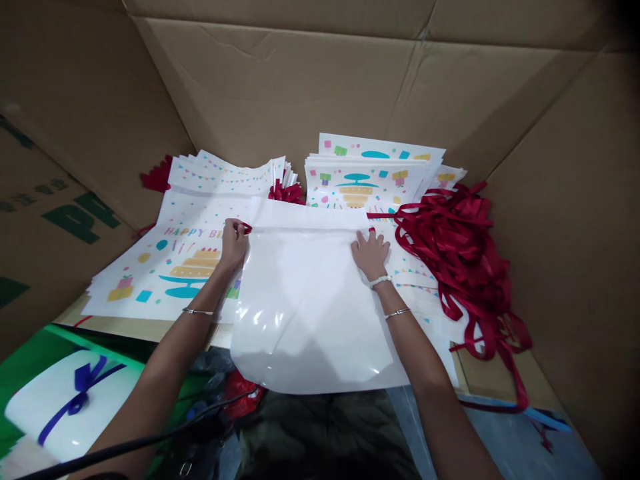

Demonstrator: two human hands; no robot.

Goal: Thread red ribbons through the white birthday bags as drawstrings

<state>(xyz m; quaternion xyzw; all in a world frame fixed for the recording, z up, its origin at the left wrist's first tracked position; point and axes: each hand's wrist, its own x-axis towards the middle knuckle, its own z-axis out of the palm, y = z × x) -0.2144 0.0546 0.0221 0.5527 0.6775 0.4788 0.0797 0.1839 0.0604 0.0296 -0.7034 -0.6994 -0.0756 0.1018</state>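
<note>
Brown cardboard walls (300,80) with creases ran behind and along both sides of a pale work surface (125,327), and green printing marked the left wall. At the lower left, a green container (25,367) held a glossy white item (47,393) with a blue ribbon (83,381) tied in a bow. Above it, on the work surface, lay a fanned pile of printed sheets (145,260), showing a tiered cake, gifts, dots and bunting, with dark red pieces (159,175) poking out past its far left corner. The left hand (234,245) had its fingers curled nearly closed, pinching a short red ribbon end (247,228) at the left edge of the blank sheet. That blank white sheet (310,300), glossy and face-on to the camera, lay in the middle between the hands, overlapping the printed pile and its near part curving over the front edge of the surface. Behind it stood a second printed stack (357,183), its cake design upside down. The right hand (371,255) was open, fingers spread and palm down, pressing on the sheet near its upper right corner and gripping nothing that could be seen. Farther right, a tangled heap of dark red ribbon (460,247) lay over more printed sheets, one strand reaching left to the blank sheet and loops hanging down over the front edge
</note>
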